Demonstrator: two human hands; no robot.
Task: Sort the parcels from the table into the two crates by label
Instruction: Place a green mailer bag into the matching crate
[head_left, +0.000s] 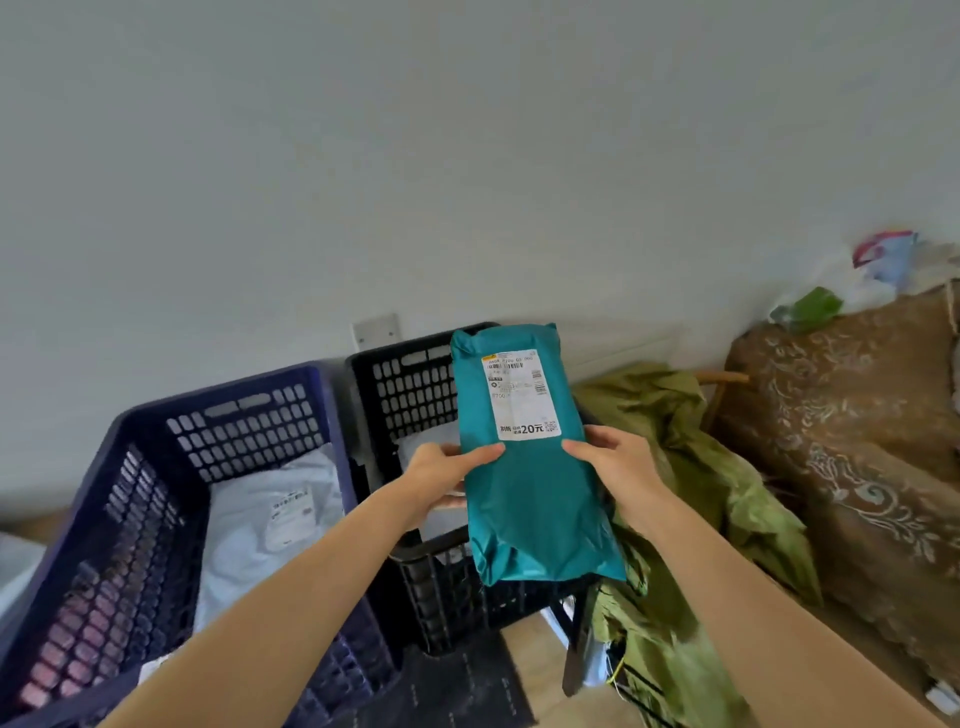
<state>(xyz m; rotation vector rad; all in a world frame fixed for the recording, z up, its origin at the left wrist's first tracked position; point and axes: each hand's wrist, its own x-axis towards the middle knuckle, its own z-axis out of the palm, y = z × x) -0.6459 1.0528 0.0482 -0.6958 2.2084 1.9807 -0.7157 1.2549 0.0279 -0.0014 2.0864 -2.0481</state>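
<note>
Teal parcel (535, 467) upright above black crate (410, 384), left hand (441, 467) and right hand (618, 462) grasping its edges

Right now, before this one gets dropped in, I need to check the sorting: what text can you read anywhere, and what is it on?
"20元": bottom of the white label on the teal parcel.
Its barcode numbers and other lines: too blurred to read.
The sticker on the white parcel in the blue crate: too blurred.

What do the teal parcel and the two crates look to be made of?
The teal parcel looks like thin plastic film, slightly glossy: it wrinkles and catches light. The blue crate and black crate look like rigid moulded plastic, matte, with lattice walls.
</note>
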